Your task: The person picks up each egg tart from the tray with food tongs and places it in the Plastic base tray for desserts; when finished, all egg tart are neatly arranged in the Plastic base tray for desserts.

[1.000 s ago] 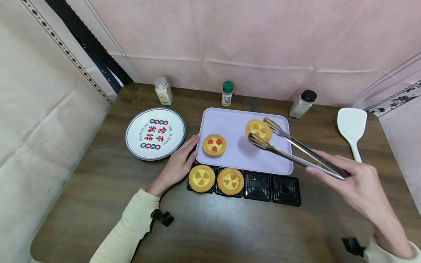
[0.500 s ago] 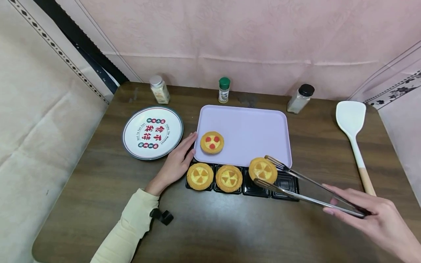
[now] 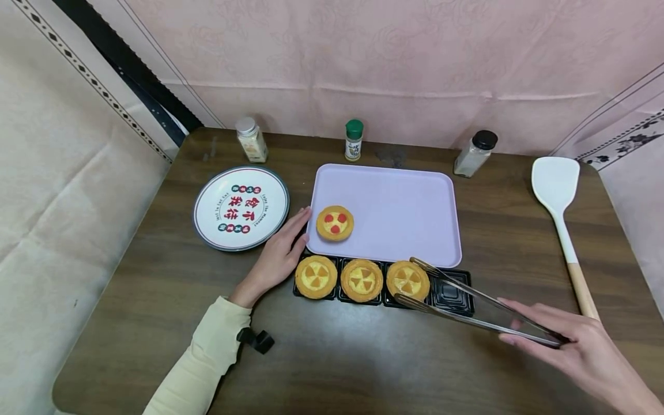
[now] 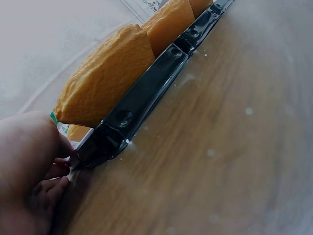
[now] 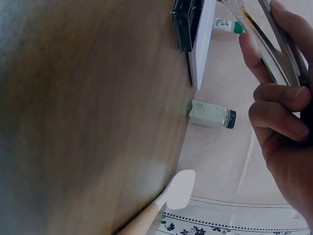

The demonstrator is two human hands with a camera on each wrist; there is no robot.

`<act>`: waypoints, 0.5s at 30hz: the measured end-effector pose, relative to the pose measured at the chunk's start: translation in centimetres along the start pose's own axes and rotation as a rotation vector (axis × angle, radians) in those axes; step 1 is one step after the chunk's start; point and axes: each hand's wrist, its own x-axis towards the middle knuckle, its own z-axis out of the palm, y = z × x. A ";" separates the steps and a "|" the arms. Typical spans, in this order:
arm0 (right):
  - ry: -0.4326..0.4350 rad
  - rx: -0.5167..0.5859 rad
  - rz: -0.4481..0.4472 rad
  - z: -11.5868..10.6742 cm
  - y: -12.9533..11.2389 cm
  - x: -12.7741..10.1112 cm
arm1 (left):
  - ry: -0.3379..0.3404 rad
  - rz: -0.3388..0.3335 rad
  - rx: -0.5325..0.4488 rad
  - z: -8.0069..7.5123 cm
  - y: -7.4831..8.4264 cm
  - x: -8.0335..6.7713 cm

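My right hand [image 3: 586,346] grips metal tongs [image 3: 498,331], whose tips stand on either side of a yellow tart [image 3: 407,279]. That tart sits in the third compartment of a black plastic tray [image 3: 451,293]; whether the tips touch it I cannot tell. Two matching tarts fill the compartments to its left, the outer tart [image 3: 315,278] and the middle tart [image 3: 361,281]. Fingers extended, my left hand [image 3: 280,256] rests at the left edge of a lilac tray [image 3: 399,213]. On this tray lies a smaller tart with red dots [image 3: 335,223].
Left of the trays is a round white plate [image 3: 240,208] with red lettering. Along the back stand a white-capped jar [image 3: 252,140], a green-capped bottle [image 3: 354,140] and a black-capped jar [image 3: 475,153]. A white spatula [image 3: 557,187] with a wooden handle lies at the right.
The tongs have carried a yellow tart from the right part of the lilac tray down to the black tray's third compartment. My left hand has stayed at the tray edge.
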 end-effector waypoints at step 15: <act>0.015 0.005 0.000 0.4 0.1 -0.2 | 0.002 -0.001 0.012 -0.1 0.3 0.0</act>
